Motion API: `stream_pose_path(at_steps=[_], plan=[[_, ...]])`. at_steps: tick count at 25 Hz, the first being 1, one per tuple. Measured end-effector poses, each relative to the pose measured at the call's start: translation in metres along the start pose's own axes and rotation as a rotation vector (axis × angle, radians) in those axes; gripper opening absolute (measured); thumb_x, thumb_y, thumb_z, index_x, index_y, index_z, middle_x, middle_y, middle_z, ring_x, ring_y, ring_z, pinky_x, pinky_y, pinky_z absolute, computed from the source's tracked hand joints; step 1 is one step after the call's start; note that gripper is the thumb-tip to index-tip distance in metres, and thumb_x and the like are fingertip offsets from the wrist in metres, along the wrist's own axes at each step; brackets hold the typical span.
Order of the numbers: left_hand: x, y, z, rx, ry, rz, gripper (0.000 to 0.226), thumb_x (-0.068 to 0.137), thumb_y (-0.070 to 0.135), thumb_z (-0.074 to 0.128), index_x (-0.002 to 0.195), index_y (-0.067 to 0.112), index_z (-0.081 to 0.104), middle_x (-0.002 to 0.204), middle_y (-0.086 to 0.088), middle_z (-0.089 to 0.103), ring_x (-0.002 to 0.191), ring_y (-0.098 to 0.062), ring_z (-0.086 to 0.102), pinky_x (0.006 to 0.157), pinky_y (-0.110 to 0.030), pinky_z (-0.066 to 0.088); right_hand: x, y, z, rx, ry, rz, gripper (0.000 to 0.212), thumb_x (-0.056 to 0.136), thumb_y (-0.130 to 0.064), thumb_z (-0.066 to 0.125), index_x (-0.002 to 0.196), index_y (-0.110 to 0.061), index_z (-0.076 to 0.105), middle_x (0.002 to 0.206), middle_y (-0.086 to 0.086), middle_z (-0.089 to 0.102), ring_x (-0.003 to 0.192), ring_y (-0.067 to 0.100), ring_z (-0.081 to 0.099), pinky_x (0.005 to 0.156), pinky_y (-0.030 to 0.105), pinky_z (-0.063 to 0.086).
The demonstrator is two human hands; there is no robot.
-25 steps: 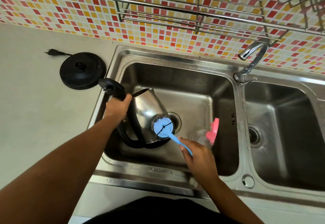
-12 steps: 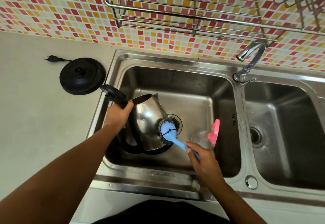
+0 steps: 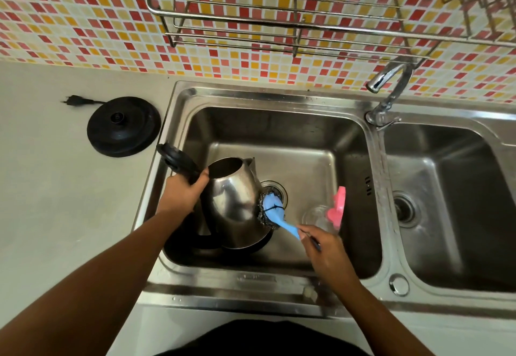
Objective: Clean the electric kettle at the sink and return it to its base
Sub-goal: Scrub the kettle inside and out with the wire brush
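- The kettle (image 3: 234,202) has a polished steel body, mirror-glossy with soft reflections; its handle and open lid (image 3: 177,160) look like black plastic with a slight sheen.
- The scrubber (image 3: 269,212) is a coarse, dull grey wire-wool pad on a smooth light-blue plastic handle.
- The base (image 3: 124,126) is black plastic, mostly matt.
- The sink (image 3: 279,98) is brushed stainless steel, satin with scuffs and water marks.
- The tap (image 3: 386,90) is bright chrome.
- The tabletop (image 3: 55,188) is a plain, matt pale surface.
- The wall (image 3: 83,20) is glossy mosaic tile.
- The rack (image 3: 279,20) is shiny metal wire.
- A clear bottle (image 3: 318,216), possibly plastic, carries a smooth pink plastic top.
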State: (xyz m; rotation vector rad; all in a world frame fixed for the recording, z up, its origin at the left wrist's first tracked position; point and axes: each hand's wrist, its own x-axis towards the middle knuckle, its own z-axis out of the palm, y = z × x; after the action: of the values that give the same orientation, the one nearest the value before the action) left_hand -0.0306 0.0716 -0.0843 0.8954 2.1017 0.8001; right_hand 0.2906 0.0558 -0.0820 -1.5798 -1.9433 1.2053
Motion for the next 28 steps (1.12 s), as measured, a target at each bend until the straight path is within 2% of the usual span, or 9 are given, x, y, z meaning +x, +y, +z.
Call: stream_pose_path(at_steps=[6, 9, 11, 13, 15, 18, 21, 25, 28], plan=[[-0.003, -0.011, -0.001, -0.012, -0.014, 0.104, 0.04, 0.089, 0.051, 0.063, 0.072, 0.015, 0.067, 0.067, -0.01, 0.068, 0.065, -0.025, 0.069, 0.067, -0.049, 0.06, 0.019, -0.027, -0.001, 0.034, 0.038, -0.099, 0.026, 0.095, -0.016, 0.058, 0.119, -0.015, 0.068, 0.1, -0.012, 0.07, 0.091, -0.001, 0.065, 0.081, 0.015, 0.052], [-0.005, -0.016, -0.001, -0.067, -0.035, 0.139, 0.053, 0.077, 0.064, 0.06, 0.079, 0.012, 0.07, 0.075, -0.009, 0.073, 0.077, -0.021, 0.072, 0.078, -0.049, 0.059, -0.003, -0.017, -0.004, 0.018, 0.005, -0.086, 0.025, 0.095, -0.016, 0.058, 0.117, -0.017, 0.069, 0.097, -0.013, 0.069, 0.088, 0.002, 0.065, 0.08, 0.021, 0.054], [-0.006, -0.02, -0.002, -0.059, -0.048, 0.179, 0.049, 0.076, 0.065, 0.059, 0.08, 0.017, 0.068, 0.078, -0.007, 0.072, 0.084, -0.023, 0.072, 0.083, -0.048, 0.057, 0.004, -0.007, -0.005, -0.012, 0.004, -0.025, 0.023, 0.095, -0.015, 0.058, 0.115, -0.015, 0.07, 0.093, -0.012, 0.068, 0.08, 0.0, 0.064, 0.078, 0.023, 0.053], [-0.007, -0.025, -0.002, -0.039, -0.059, 0.217, 0.046, 0.077, 0.065, 0.059, 0.083, 0.02, 0.068, 0.081, -0.006, 0.072, 0.089, -0.024, 0.071, 0.085, -0.049, 0.056, 0.019, -0.011, -0.006, -0.011, 0.006, 0.009, 0.024, 0.095, -0.014, 0.057, 0.116, -0.011, 0.069, 0.09, -0.012, 0.065, 0.073, -0.004, 0.061, 0.072, 0.012, 0.049], [-0.008, -0.025, -0.004, -0.055, -0.07, 0.202, 0.05, 0.078, 0.065, 0.059, 0.089, 0.018, 0.07, 0.086, -0.005, 0.073, 0.092, -0.022, 0.071, 0.088, -0.049, 0.055, 0.025, -0.025, -0.005, 0.053, 0.018, -0.025, 0.025, 0.095, -0.012, 0.057, 0.117, -0.011, 0.069, 0.09, -0.014, 0.065, 0.078, -0.009, 0.061, 0.071, 0.006, 0.045], [-0.008, -0.025, -0.003, -0.056, -0.071, 0.192, 0.048, 0.08, 0.061, 0.063, 0.093, 0.016, 0.07, 0.088, -0.005, 0.074, 0.094, -0.021, 0.07, 0.09, -0.046, 0.055, 0.007, -0.026, -0.004, 0.082, 0.002, -0.053, 0.024, 0.095, -0.013, 0.057, 0.116, -0.017, 0.068, 0.092, -0.018, 0.066, 0.085, -0.006, 0.062, 0.073, 0.008, 0.048], [-0.011, -0.023, -0.002, -0.031, -0.075, 0.199, 0.03, 0.089, 0.042, 0.068, 0.096, 0.013, 0.07, 0.091, -0.006, 0.074, 0.099, -0.023, 0.069, 0.094, -0.042, 0.053, 0.002, -0.005, -0.002, 0.0, -0.019, 0.023, 0.023, 0.095, -0.015, 0.057, 0.114, -0.012, 0.071, 0.087, -0.02, 0.065, 0.08, -0.008, 0.061, 0.069, 0.007, 0.045], [-0.011, -0.023, -0.004, -0.048, -0.093, 0.181, 0.057, 0.076, 0.065, 0.06, 0.098, 0.014, 0.071, 0.093, -0.006, 0.074, 0.1, -0.022, 0.069, 0.096, -0.044, 0.052, 0.02, -0.016, -0.004, 0.065, 0.005, 0.027, 0.02, 0.095, -0.012, 0.056, 0.109, -0.012, 0.071, 0.071, -0.02, 0.058, 0.069, -0.008, 0.058, 0.063, 0.007, 0.042], [-0.012, -0.023, -0.004, -0.051, -0.094, 0.19, 0.059, 0.073, 0.068, 0.057, 0.097, 0.015, 0.07, 0.093, -0.007, 0.074, 0.1, -0.023, 0.069, 0.096, -0.046, 0.052, 0.006, -0.021, -0.007, 0.136, -0.023, 0.02, 0.02, 0.095, -0.013, 0.057, 0.109, -0.019, 0.07, 0.073, -0.016, 0.062, 0.066, 0.0, 0.058, 0.063, 0.013, 0.046]])
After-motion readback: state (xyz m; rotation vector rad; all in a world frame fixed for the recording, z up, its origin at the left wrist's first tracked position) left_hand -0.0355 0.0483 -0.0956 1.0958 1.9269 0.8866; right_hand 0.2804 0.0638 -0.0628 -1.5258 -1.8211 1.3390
